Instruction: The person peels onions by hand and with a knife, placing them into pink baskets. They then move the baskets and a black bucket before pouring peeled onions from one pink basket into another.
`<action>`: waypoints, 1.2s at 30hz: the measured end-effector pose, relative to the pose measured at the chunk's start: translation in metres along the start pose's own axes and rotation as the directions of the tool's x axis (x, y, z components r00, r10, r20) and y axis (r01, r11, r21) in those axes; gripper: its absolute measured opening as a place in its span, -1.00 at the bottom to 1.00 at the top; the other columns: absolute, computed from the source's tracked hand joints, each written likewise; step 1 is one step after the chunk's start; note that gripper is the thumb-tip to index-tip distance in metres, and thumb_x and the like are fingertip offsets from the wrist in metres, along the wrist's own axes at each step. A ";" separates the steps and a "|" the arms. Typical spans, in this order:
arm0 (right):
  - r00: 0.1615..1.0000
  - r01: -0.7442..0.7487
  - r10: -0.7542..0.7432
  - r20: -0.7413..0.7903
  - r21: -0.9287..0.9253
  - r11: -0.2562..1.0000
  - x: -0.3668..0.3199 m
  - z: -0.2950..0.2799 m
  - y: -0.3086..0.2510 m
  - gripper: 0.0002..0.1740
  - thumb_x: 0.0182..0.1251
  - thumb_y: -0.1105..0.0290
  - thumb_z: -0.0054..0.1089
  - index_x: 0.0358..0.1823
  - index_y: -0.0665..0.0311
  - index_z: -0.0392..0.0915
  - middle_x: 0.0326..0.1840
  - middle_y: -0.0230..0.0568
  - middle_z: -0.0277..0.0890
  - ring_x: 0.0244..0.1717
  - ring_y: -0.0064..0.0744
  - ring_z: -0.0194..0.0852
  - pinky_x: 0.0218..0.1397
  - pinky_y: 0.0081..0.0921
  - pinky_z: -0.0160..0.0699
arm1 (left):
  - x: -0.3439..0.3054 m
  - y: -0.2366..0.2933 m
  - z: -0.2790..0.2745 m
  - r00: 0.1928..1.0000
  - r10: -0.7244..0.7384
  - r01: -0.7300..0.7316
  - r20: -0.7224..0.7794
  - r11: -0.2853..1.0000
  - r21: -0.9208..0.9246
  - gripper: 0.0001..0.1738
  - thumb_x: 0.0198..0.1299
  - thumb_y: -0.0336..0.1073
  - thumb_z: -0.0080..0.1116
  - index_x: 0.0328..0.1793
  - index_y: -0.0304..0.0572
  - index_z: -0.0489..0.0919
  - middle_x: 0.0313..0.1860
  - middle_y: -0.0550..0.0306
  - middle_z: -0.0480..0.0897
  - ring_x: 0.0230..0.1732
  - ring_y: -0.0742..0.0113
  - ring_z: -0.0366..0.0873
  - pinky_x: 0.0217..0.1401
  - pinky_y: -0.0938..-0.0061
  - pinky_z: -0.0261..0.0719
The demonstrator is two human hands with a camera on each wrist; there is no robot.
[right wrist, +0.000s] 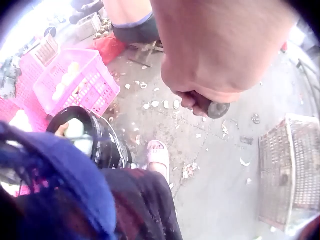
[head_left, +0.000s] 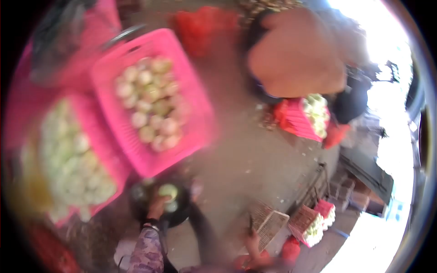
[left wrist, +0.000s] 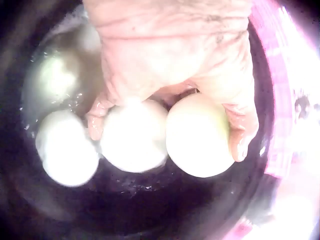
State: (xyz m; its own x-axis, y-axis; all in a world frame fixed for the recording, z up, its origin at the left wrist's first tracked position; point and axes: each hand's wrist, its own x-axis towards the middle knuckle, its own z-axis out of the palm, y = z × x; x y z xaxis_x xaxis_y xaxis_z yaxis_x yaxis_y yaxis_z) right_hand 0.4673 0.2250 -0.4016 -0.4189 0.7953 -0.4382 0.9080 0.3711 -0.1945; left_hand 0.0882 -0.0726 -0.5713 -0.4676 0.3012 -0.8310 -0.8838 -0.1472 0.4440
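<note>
In the left wrist view my left hand (left wrist: 175,50) reaches down into a dark bucket (left wrist: 200,210) of water. Its fingers and thumb curl round two pale peeled onions, a left one (left wrist: 134,135) and a right one (left wrist: 199,135), side by side. Another onion (left wrist: 67,148) floats just left of the fingers, and a blurred one (left wrist: 57,75) lies behind it. My right hand (right wrist: 212,70), held out over the floor away from the bucket, grips a dark handle with a round end (right wrist: 218,110); the rest of that tool is hidden by the hand.
A pink crate (head_left: 195,132) of onions stands beyond the bucket, beside another full pink crate (head_left: 119,157). A whitish mesh basket (right wrist: 275,170) is at the right. Peel scraps (right wrist: 190,170) litter the floor. Another person (head_left: 296,54) bends over near a small pink crate (head_left: 304,125).
</note>
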 end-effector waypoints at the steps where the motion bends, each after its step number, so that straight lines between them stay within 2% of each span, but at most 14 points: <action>1: 0.991 -0.107 0.105 0.082 0.020 0.994 0.003 -0.015 -0.025 -0.64 0.16 0.45 0.16 0.03 0.24 0.59 -0.44 -0.31 0.58 -0.46 -0.53 0.53 -0.37 -0.48 0.51 | -0.009 -0.007 -0.014 0.990 0.068 -0.063 -0.123 0.997 0.041 -0.01 -0.13 -0.52 0.32 0.50 -0.08 0.12 0.14 0.10 0.53 0.11 0.16 0.53 0.02 0.19 0.63; 3: 0.981 -0.164 0.147 0.123 0.138 0.977 0.006 -0.028 -0.051 -0.63 0.14 0.48 0.13 0.02 0.26 0.60 -0.49 -0.32 0.55 -0.49 -0.52 0.51 -0.40 -0.49 0.48 | -0.057 0.047 0.002 0.978 0.207 -0.202 -0.006 0.949 -0.244 -0.14 -0.12 -0.49 0.35 0.40 -0.07 0.29 0.17 0.06 0.53 0.12 0.14 0.55 -0.25 0.22 0.76; 5: 0.999 0.008 -0.021 0.050 0.236 0.972 0.015 -0.023 -0.059 -0.63 0.13 0.52 0.10 0.01 0.30 0.59 -0.55 -0.31 0.50 -0.54 -0.52 0.47 -0.43 -0.50 0.45 | -0.091 0.115 0.040 0.927 0.370 -0.328 0.060 0.878 -0.348 -0.13 -0.11 -0.36 0.46 0.40 -0.05 0.30 0.23 0.06 0.50 0.23 0.04 0.49 -0.03 0.05 0.69; 7: 0.998 0.026 -0.038 0.052 0.212 0.977 0.018 -0.026 -0.082 -0.63 0.13 0.52 0.10 0.01 0.31 0.59 -0.56 -0.33 0.48 -0.55 -0.52 0.44 -0.46 -0.51 0.44 | -0.100 0.184 0.073 0.926 0.358 -0.334 0.119 0.925 -0.180 -0.07 0.00 -0.23 0.44 0.49 -0.06 0.19 0.39 0.04 0.36 0.34 -0.02 0.38 0.15 -0.03 0.56; 9: 0.998 0.037 -0.047 0.048 0.177 0.983 0.011 -0.028 -0.091 -0.64 0.14 0.51 0.09 0.01 0.31 0.59 -0.57 -0.36 0.46 -0.57 -0.53 0.42 -0.48 -0.52 0.42 | -0.106 0.231 0.091 0.798 0.595 -0.602 0.091 0.794 0.090 -0.14 0.11 -0.29 0.32 0.52 -0.11 0.14 0.41 0.05 0.33 0.33 0.06 0.38 0.17 0.17 0.54; 10: 0.998 -0.013 -0.002 0.062 0.242 0.970 0.017 -0.020 -0.091 -0.63 0.15 0.51 0.08 0.02 0.31 0.58 -0.56 -0.36 0.46 -0.58 -0.54 0.41 -0.51 -0.54 0.39 | -0.116 0.248 0.107 0.828 0.559 -0.553 -0.047 0.799 -0.235 -0.18 0.14 -0.31 0.28 0.51 -0.16 0.15 0.40 0.04 0.34 0.32 0.11 0.39 0.15 0.25 0.54; 12: 0.993 -0.067 0.037 0.108 0.292 0.954 0.016 -0.019 -0.091 -0.63 0.16 0.50 0.07 0.03 0.31 0.58 -0.56 -0.36 0.45 -0.59 -0.55 0.40 -0.55 -0.55 0.36 | -0.089 0.209 0.080 0.792 0.596 -0.602 -0.134 0.799 -0.001 -0.23 0.15 -0.35 0.22 0.48 -0.23 0.18 0.35 0.04 0.38 0.27 0.16 0.42 0.13 0.32 0.54; 14: 0.980 -0.165 0.119 0.162 0.308 0.937 0.012 -0.027 -0.112 -0.61 0.15 0.51 0.06 0.06 0.30 0.56 -0.55 -0.38 0.44 -0.61 -0.58 0.34 -0.60 -0.57 0.30 | -0.091 0.168 0.064 0.867 0.403 -0.474 -0.294 0.848 -0.238 -0.37 0.13 -0.44 0.12 0.37 -0.37 0.30 0.18 0.04 0.49 0.10 0.27 0.52 0.06 0.48 0.52; 16: 0.985 0.080 -0.148 0.083 0.541 0.837 0.015 -0.012 -0.093 -0.57 0.11 0.54 0.06 0.07 0.32 0.54 -0.50 -0.38 0.40 -0.62 -0.60 0.25 -0.64 -0.57 0.26 | -0.087 0.115 0.051 0.898 0.298 -0.376 -0.323 0.902 -0.214 -0.38 0.14 -0.44 0.12 0.37 -0.37 0.30 0.18 0.03 0.49 0.11 0.26 0.52 0.07 0.46 0.51; 17: 0.991 0.007 -0.075 0.106 0.531 0.847 0.017 -0.004 -0.089 -0.56 0.09 0.55 0.04 0.08 0.32 0.54 -0.49 -0.37 0.39 -0.62 -0.60 0.25 -0.64 -0.58 0.26 | -0.083 0.092 0.046 0.908 0.277 -0.337 -0.315 0.929 -0.155 -0.38 0.14 -0.44 0.12 0.37 -0.37 0.31 0.18 0.03 0.49 0.11 0.26 0.52 0.08 0.45 0.50; 21: 0.992 -0.088 0.039 0.122 0.426 0.900 0.012 -0.001 -0.064 -0.53 0.05 0.57 0.01 0.08 0.34 0.52 -0.51 -0.38 0.36 -0.63 -0.59 0.24 -0.64 -0.58 0.23 | -0.037 0.062 0.033 0.875 0.399 -0.299 -0.275 0.891 0.341 -0.40 0.14 -0.43 0.12 0.36 -0.36 0.32 0.19 0.03 0.49 0.13 0.24 0.51 0.11 0.43 0.48; 24: 0.992 -0.063 0.025 0.122 0.319 0.946 0.011 -0.017 -0.074 -0.53 0.04 0.57 -0.01 0.06 0.37 0.53 -0.52 -0.38 0.35 -0.63 -0.59 0.22 -0.63 -0.56 0.22 | 0.015 0.056 0.021 0.831 0.532 -0.218 -0.165 0.583 0.783 -0.41 0.15 -0.42 0.12 0.35 -0.35 0.33 0.19 0.02 0.49 0.14 0.23 0.50 0.14 0.41 0.47; 29: 0.991 -0.081 0.040 0.127 0.329 0.941 0.024 -0.019 -0.046 -0.54 0.03 0.55 0.01 0.04 0.43 0.56 -0.47 -0.32 0.42 -0.60 -0.56 0.26 -0.57 -0.52 0.27 | 0.051 0.023 0.004 0.878 0.456 -0.077 -0.146 0.437 0.896 -0.43 0.15 -0.41 0.12 0.34 -0.34 0.34 0.19 0.01 0.50 0.16 0.21 0.49 0.18 0.37 0.45; 36: 0.989 -0.080 0.046 0.141 0.247 0.966 0.027 -0.036 -0.067 -0.59 0.05 0.43 0.13 -0.03 0.42 0.60 -0.30 -0.04 0.59 -0.34 -0.27 0.51 -0.23 -0.32 0.49 | 0.055 -0.016 -0.022 0.910 0.370 -0.035 -0.189 0.522 0.852 -0.45 0.16 -0.40 0.12 0.32 -0.32 0.36 0.20 0.00 0.50 0.19 0.18 0.47 0.23 0.32 0.42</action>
State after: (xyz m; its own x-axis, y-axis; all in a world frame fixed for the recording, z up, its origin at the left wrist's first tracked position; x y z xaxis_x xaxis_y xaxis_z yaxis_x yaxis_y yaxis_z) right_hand 0.3947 0.2387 -0.3692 -0.3717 0.7357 -0.5661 0.9123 0.1766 -0.3695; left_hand 0.0766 -0.0741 -0.6311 -0.7543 0.0415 -0.6552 -0.4354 0.7154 0.5465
